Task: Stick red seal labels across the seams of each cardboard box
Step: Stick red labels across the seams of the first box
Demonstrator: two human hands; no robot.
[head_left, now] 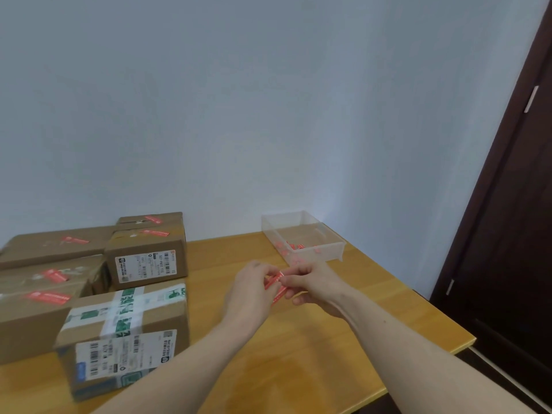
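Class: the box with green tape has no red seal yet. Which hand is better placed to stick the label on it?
Probably the left hand: it is nearer the green-taped box. Both hands pinch the red label; the right hand would have to cross over.

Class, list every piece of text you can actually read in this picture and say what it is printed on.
"507-P002 T16", roughly: white label on the middle box.
Front box shipping label: blurred, unreadable.
Green tape print: unreadable.
Red seals: print too small.
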